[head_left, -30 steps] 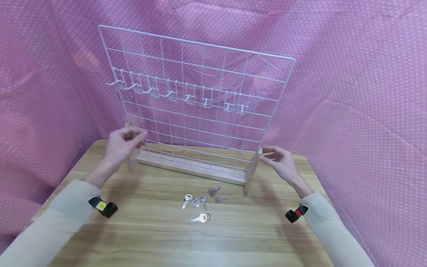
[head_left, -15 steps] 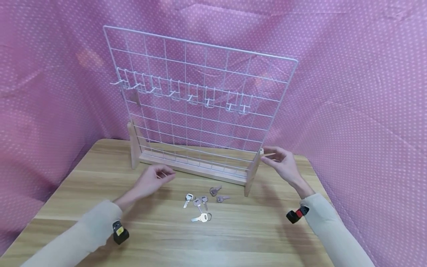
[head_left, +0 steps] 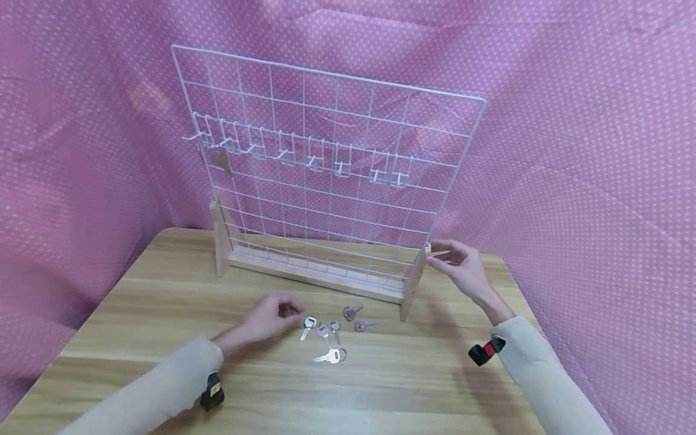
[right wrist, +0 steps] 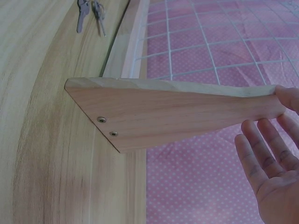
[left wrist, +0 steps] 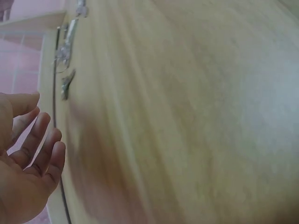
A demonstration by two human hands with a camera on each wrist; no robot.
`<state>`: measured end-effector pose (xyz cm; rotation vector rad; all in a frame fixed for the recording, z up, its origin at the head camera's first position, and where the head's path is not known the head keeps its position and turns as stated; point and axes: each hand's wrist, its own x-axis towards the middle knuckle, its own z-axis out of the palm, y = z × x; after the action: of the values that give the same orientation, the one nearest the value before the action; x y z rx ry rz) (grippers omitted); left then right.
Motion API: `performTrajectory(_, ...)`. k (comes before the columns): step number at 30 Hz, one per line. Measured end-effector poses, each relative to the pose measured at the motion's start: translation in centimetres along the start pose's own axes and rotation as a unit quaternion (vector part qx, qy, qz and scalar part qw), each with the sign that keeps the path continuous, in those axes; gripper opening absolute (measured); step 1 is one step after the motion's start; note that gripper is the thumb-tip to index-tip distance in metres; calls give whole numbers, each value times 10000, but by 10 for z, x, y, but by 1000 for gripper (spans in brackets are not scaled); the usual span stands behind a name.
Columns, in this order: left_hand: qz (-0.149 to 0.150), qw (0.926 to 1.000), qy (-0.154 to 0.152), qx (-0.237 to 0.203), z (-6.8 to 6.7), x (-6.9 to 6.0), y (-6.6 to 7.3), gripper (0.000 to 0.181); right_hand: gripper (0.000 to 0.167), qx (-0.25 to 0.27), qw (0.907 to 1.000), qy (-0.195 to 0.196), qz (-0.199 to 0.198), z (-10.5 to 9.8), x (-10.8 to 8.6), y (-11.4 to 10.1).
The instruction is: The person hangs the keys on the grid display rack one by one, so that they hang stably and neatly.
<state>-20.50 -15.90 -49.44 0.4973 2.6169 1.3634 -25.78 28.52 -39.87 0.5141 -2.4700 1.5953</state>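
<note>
In the head view my left hand is low over the table beside a silver key, fingers loosely bent. The left wrist view shows nothing in its fingers. Several other keys lie close by, among them a bright key with a ring and a darker key. My right hand holds the top of the wooden side panel of a white wire grid rack, its thumb on the panel's edge. Several hooks hang across the grid. A small brownish, key-like piece hangs below the hooks at far left.
The rack stands near the back of a wooden table, its base bar behind the keys. Pink dotted cloth surrounds the table at the back and sides.
My left hand has come down from the rack's left side and moved right to the keys. The brownish piece at far left shows more plainly. My right hand stays on the side panel.
</note>
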Motion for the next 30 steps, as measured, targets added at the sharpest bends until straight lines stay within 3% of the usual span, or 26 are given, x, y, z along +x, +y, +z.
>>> performTrajectory(6,384,9983,-144,412,12,2,-2,15,40,42,10000,-27,9,1,-2,2)
performTrajectory(11,631,9951,-42,762,18,7,-4,14,39,-23,10000,3,-52,0,-2,1)
performTrajectory(20,478,9904,117,1294,23,9,-6,18,39,-5,10000,-19,-83,0,0,0)
performTrajectory(30,562,9910,193,1201,25,10,-5,9,38,-5,9999,42,-92,0,0,1)
